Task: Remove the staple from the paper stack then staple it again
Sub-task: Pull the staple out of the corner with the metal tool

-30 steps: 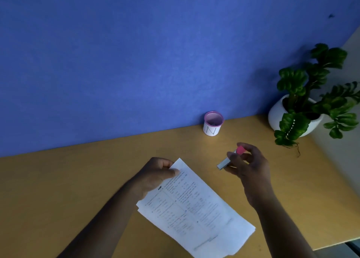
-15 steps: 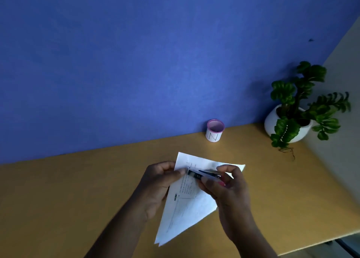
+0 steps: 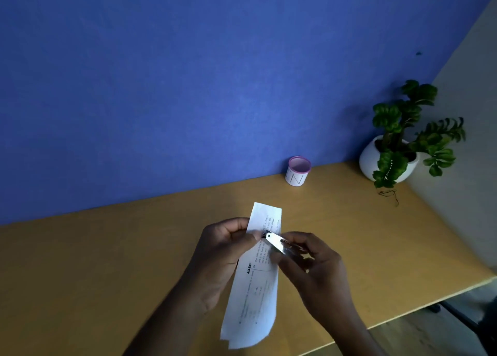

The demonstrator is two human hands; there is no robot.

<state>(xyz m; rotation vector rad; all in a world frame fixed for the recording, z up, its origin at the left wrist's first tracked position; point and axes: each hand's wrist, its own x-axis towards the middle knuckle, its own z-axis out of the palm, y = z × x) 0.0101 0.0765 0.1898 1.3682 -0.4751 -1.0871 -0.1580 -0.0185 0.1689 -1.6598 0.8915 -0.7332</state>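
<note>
My left hand point(image 3: 219, 258) pinches the white printed paper stack point(image 3: 254, 288) near its upper edge and holds it upright above the table, seen almost edge-on. My right hand point(image 3: 312, 272) grips a small metal stapler point(image 3: 275, 241) whose silver tip touches the paper just beside my left thumb. The stapler's rear end is hidden inside my fingers. The staple itself is too small to make out.
A wooden table point(image 3: 107, 275) runs along a blue wall. At the back stands a small white cup with a pink rim point(image 3: 298, 171). A potted green plant point(image 3: 398, 151) fills the far right corner. The table's front right edge point(image 3: 430, 299) lies close to my right forearm.
The paper stack has been lifted off the table and turned upright. My right hand has brought the stapler from the right side to the paper's upper corner.
</note>
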